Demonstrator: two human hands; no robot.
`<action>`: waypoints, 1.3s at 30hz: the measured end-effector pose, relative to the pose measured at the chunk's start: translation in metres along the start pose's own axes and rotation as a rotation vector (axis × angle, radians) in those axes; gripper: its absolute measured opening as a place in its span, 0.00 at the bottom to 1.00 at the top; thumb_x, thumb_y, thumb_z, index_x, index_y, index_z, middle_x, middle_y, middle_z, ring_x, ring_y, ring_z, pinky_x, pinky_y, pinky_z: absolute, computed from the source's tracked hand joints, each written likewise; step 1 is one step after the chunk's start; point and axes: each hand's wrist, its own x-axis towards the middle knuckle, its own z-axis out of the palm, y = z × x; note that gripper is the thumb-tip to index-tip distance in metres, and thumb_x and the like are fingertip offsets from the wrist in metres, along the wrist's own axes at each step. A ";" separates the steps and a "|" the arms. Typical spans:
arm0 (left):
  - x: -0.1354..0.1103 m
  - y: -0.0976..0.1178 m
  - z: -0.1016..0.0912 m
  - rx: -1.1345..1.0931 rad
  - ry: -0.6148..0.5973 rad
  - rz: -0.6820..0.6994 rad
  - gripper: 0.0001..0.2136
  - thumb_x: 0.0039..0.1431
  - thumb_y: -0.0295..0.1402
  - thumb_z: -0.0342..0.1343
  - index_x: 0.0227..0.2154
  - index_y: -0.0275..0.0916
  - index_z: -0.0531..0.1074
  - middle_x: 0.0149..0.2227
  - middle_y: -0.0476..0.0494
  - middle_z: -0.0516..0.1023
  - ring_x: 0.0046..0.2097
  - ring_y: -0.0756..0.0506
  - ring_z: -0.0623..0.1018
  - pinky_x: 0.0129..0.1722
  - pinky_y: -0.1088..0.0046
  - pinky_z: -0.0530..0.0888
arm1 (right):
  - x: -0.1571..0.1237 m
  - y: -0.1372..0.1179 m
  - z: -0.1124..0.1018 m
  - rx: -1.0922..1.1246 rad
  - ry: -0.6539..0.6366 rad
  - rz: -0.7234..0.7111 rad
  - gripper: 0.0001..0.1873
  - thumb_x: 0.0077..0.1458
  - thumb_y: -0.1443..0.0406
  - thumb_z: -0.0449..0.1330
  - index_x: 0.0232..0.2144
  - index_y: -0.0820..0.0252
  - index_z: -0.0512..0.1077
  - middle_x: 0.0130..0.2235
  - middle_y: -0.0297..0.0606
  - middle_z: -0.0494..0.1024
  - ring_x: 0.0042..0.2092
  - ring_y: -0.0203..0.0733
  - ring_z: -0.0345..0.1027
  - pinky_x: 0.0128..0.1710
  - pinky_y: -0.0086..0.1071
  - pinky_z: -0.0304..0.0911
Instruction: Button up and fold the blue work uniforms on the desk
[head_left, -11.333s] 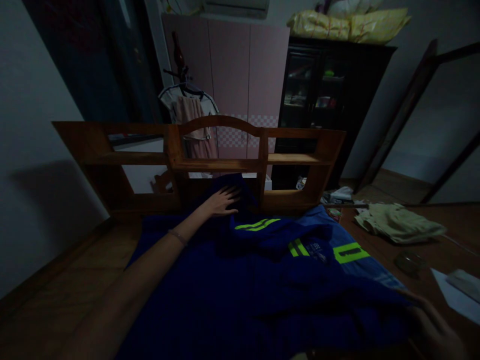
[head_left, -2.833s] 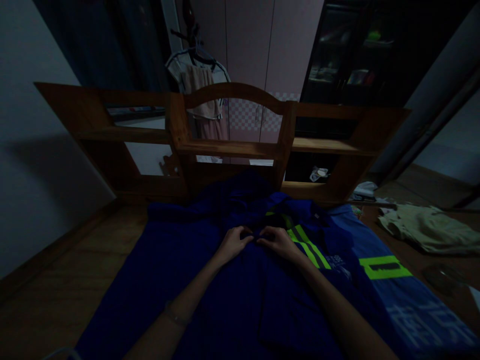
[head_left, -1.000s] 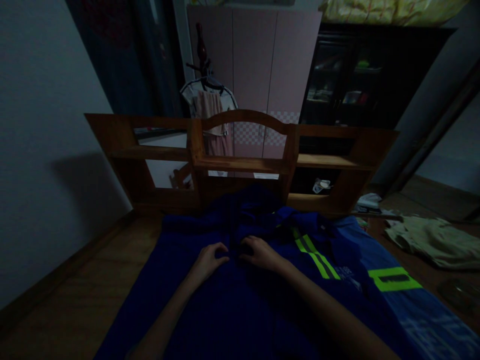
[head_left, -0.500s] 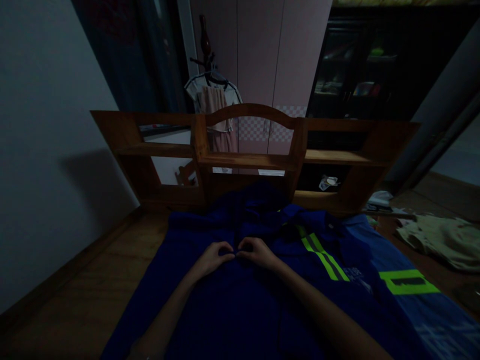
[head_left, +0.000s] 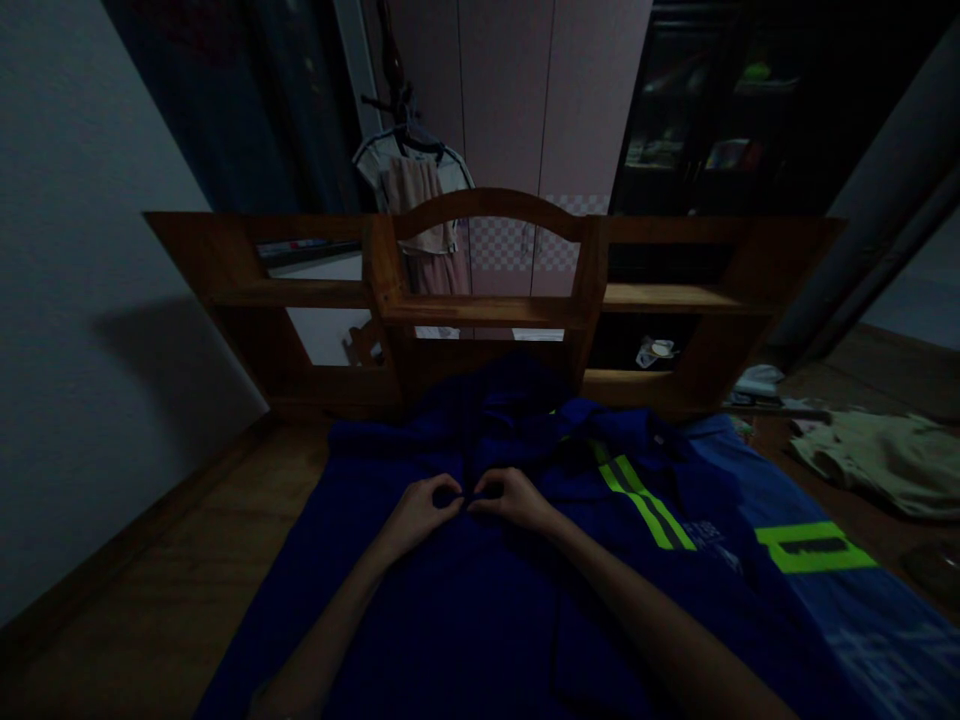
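A dark blue work jacket [head_left: 465,620] with yellow-green reflective stripes [head_left: 645,505] lies spread on a wooden surface [head_left: 172,560]. My left hand [head_left: 420,510] and my right hand [head_left: 514,497] meet at the middle of the jacket's front, just below the collar. Both have fingers curled and pinch the cloth where the two front edges join. What sits between the fingertips is too dark to make out.
A wooden shelf frame [head_left: 487,300] stands upright just behind the jacket. A crumpled pale garment [head_left: 870,455] lies at the right. Behind are a pink wardrobe [head_left: 517,120], a dark glass cabinet [head_left: 720,130] and clothes on a hanger [head_left: 412,190]. A white wall [head_left: 82,300] runs along the left.
Eleven seconds ago my left hand lay flat near the collar and my right was at the lower right; since then both pinch the jacket front, barely shifting in the last second.
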 end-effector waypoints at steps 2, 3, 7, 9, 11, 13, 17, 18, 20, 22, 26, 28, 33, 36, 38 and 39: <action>0.000 0.000 -0.001 -0.012 -0.013 0.005 0.08 0.55 0.37 0.53 0.35 0.40 0.72 0.37 0.49 0.76 0.40 0.47 0.74 0.40 0.76 0.67 | -0.001 -0.001 0.000 -0.004 0.009 -0.013 0.15 0.47 0.56 0.64 0.33 0.60 0.75 0.33 0.33 0.75 0.35 0.35 0.68 0.35 0.25 0.58; 0.000 0.000 -0.001 -0.015 -0.018 0.008 0.08 0.55 0.37 0.53 0.35 0.40 0.72 0.37 0.50 0.76 0.39 0.48 0.75 0.40 0.76 0.67 | -0.001 -0.002 0.001 -0.007 0.015 -0.023 0.14 0.47 0.56 0.64 0.33 0.60 0.75 0.34 0.33 0.75 0.36 0.35 0.68 0.36 0.25 0.58; 0.000 0.002 -0.002 -0.018 -0.040 0.013 0.09 0.56 0.38 0.53 0.35 0.40 0.73 0.37 0.50 0.76 0.40 0.48 0.75 0.40 0.76 0.67 | -0.001 -0.003 0.003 -0.029 0.046 -0.084 0.14 0.48 0.56 0.63 0.33 0.60 0.75 0.35 0.34 0.75 0.37 0.35 0.68 0.37 0.25 0.58; 0.000 0.003 -0.002 -0.017 -0.046 0.012 0.10 0.57 0.39 0.52 0.36 0.40 0.73 0.38 0.49 0.76 0.40 0.47 0.74 0.41 0.75 0.67 | -0.001 -0.002 0.004 -0.036 0.062 -0.108 0.14 0.49 0.56 0.63 0.33 0.60 0.74 0.35 0.34 0.75 0.37 0.35 0.67 0.37 0.25 0.58; -0.001 0.004 -0.002 -0.018 -0.051 0.022 0.11 0.58 0.40 0.51 0.37 0.40 0.72 0.39 0.48 0.76 0.42 0.47 0.74 0.42 0.75 0.67 | -0.001 -0.002 0.005 -0.044 0.073 -0.120 0.13 0.50 0.56 0.62 0.33 0.60 0.74 0.34 0.33 0.74 0.37 0.34 0.67 0.37 0.24 0.57; -0.001 0.003 -0.002 -0.021 -0.056 0.039 0.10 0.59 0.39 0.50 0.38 0.40 0.72 0.40 0.48 0.75 0.43 0.47 0.74 0.43 0.75 0.66 | -0.001 -0.002 0.007 -0.064 0.082 -0.120 0.13 0.50 0.56 0.62 0.33 0.59 0.73 0.34 0.33 0.73 0.36 0.34 0.66 0.36 0.24 0.57; 0.000 0.000 -0.001 -0.027 -0.071 0.045 0.08 0.60 0.36 0.49 0.38 0.40 0.70 0.39 0.49 0.75 0.42 0.47 0.73 0.42 0.76 0.65 | -0.002 -0.006 0.008 -0.084 0.089 -0.112 0.15 0.50 0.55 0.62 0.36 0.58 0.71 0.34 0.31 0.73 0.36 0.33 0.66 0.34 0.24 0.56; 0.000 -0.001 0.000 -0.028 -0.069 0.042 0.08 0.60 0.36 0.48 0.38 0.40 0.70 0.39 0.49 0.75 0.41 0.47 0.73 0.41 0.76 0.65 | -0.002 -0.007 0.008 -0.078 0.084 -0.117 0.15 0.51 0.55 0.61 0.38 0.58 0.71 0.35 0.31 0.73 0.37 0.33 0.66 0.35 0.24 0.56; 0.000 -0.002 0.001 -0.030 -0.067 0.037 0.08 0.61 0.37 0.48 0.38 0.40 0.69 0.38 0.49 0.75 0.41 0.47 0.73 0.40 0.75 0.65 | -0.003 -0.008 0.009 -0.075 0.077 -0.127 0.16 0.52 0.54 0.60 0.41 0.56 0.70 0.37 0.30 0.74 0.38 0.33 0.67 0.36 0.24 0.56; 0.000 -0.002 0.002 -0.037 -0.065 0.035 0.08 0.61 0.37 0.46 0.37 0.40 0.68 0.37 0.49 0.74 0.40 0.48 0.73 0.40 0.75 0.65 | -0.003 -0.006 0.010 -0.090 0.070 -0.129 0.16 0.53 0.54 0.59 0.41 0.56 0.70 0.37 0.31 0.74 0.38 0.33 0.66 0.36 0.24 0.56; -0.001 0.000 0.002 -0.045 -0.056 0.033 0.07 0.62 0.35 0.45 0.37 0.40 0.66 0.38 0.49 0.74 0.41 0.48 0.73 0.42 0.76 0.64 | -0.002 -0.003 0.011 -0.123 0.070 -0.124 0.15 0.55 0.55 0.58 0.40 0.57 0.70 0.35 0.31 0.73 0.34 0.33 0.65 0.33 0.24 0.55; 0.000 0.001 0.003 -0.043 -0.052 0.031 0.07 0.61 0.35 0.45 0.37 0.40 0.66 0.37 0.49 0.74 0.41 0.48 0.73 0.42 0.76 0.64 | -0.003 -0.003 0.011 -0.124 0.071 -0.120 0.14 0.55 0.55 0.58 0.40 0.57 0.69 0.35 0.31 0.73 0.35 0.33 0.66 0.34 0.24 0.55; 0.001 0.001 0.004 -0.068 -0.042 0.006 0.07 0.61 0.36 0.45 0.36 0.40 0.65 0.34 0.49 0.74 0.38 0.48 0.73 0.38 0.76 0.64 | -0.003 -0.009 0.011 -0.126 0.105 -0.128 0.09 0.58 0.59 0.56 0.39 0.56 0.69 0.36 0.30 0.73 0.37 0.33 0.66 0.36 0.24 0.55; 0.003 0.002 0.004 -0.101 -0.024 -0.006 0.08 0.61 0.38 0.47 0.37 0.40 0.65 0.34 0.50 0.74 0.38 0.48 0.73 0.38 0.77 0.64 | -0.003 -0.011 0.012 -0.136 0.131 -0.130 0.08 0.59 0.60 0.53 0.38 0.56 0.69 0.36 0.30 0.73 0.37 0.32 0.66 0.36 0.24 0.55; 0.004 0.002 0.004 -0.112 0.016 -0.001 0.08 0.61 0.39 0.47 0.36 0.40 0.65 0.35 0.50 0.74 0.39 0.49 0.73 0.40 0.77 0.64 | -0.003 -0.011 0.013 -0.179 0.154 -0.121 0.09 0.59 0.59 0.54 0.39 0.57 0.69 0.36 0.31 0.73 0.36 0.32 0.67 0.34 0.24 0.54; 0.004 0.002 0.003 -0.111 0.041 0.002 0.09 0.61 0.40 0.48 0.36 0.40 0.66 0.35 0.50 0.73 0.40 0.49 0.73 0.40 0.77 0.64 | -0.004 -0.012 0.013 -0.226 0.165 -0.114 0.11 0.59 0.58 0.54 0.39 0.58 0.68 0.35 0.32 0.73 0.35 0.33 0.67 0.33 0.24 0.53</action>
